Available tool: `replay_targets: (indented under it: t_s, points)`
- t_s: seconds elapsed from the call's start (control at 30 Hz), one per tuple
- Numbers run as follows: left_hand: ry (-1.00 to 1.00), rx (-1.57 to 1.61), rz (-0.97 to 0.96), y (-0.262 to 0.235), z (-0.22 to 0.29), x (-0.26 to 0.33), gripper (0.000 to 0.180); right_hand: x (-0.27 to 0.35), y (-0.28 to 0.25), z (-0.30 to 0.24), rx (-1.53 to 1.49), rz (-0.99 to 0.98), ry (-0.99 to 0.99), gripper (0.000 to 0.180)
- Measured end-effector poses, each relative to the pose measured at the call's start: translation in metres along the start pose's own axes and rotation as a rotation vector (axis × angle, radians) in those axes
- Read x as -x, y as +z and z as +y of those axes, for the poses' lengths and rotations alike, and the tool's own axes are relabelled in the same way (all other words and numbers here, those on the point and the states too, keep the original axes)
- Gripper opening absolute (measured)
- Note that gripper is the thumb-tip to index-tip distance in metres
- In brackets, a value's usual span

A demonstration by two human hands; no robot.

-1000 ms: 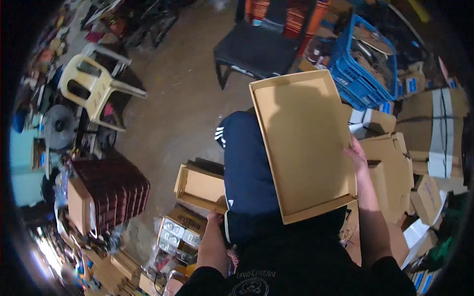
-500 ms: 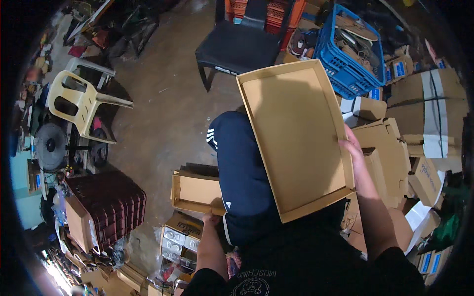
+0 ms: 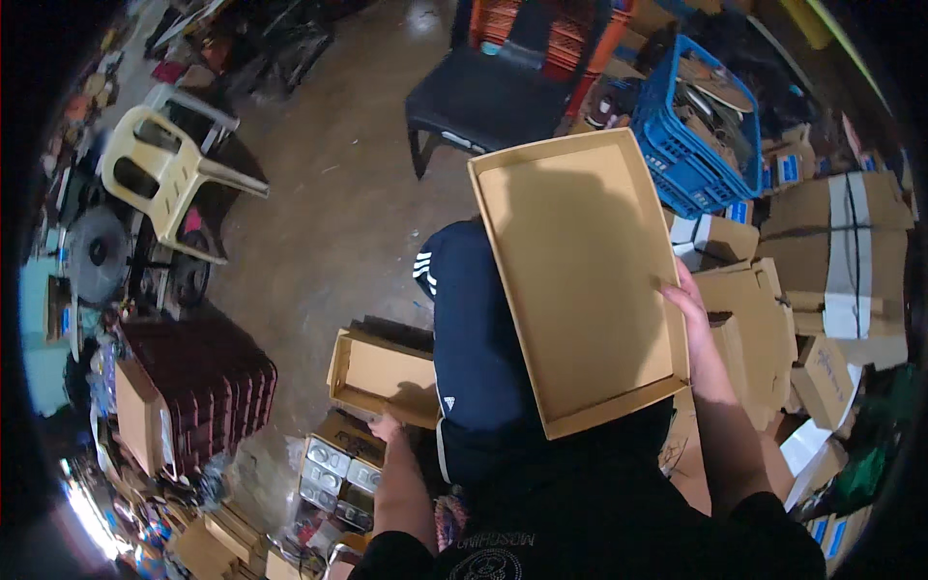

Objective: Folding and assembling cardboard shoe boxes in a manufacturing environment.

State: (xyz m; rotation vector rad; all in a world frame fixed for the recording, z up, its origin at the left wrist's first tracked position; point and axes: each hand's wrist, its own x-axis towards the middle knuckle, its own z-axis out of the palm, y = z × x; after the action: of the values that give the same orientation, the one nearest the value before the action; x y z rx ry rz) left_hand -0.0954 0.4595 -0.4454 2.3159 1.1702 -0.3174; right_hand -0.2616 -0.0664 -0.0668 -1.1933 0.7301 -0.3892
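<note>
We hold a cardboard tray (image 3: 580, 280) over our lap with the right hand (image 3: 691, 309) at its right edge. Left of our knee an open carton (image 3: 382, 372) lies on the floor, our left hand (image 3: 387, 425) just beside it. Behind the tray stands a chair (image 3: 483, 97), with a crate (image 3: 696, 145) to its right.

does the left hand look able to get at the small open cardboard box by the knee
Probably yes. The left hand is empty and already at the near edge of the small open cardboard box, with nothing between them; the right hand holds the large flat cardboard tray.
</note>
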Motion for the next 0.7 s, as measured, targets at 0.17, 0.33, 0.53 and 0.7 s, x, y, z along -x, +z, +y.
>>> replay_targets:
  t_s: [0.17,0.33,0.53,0.7]
  points:
    - [0.116,0.103,0.018,-0.026,0.018,-0.027,0.097,-0.01,0.025,0.001,-0.056,-0.014,0.043,0.064]
    - [-0.2,0.109,-0.077,-0.019,0.036,0.011,0.1,-0.025,0.018,0.004,0.027,0.167,0.192,0.061]
    - [-0.421,0.215,-0.073,0.012,0.021,0.028,0.096,-0.073,0.04,-0.005,0.1,-0.151,0.292,0.063]
    - [-0.501,0.304,-0.101,0.008,0.014,0.044,0.092,-0.095,0.099,0.007,0.274,-0.357,0.212,0.057]
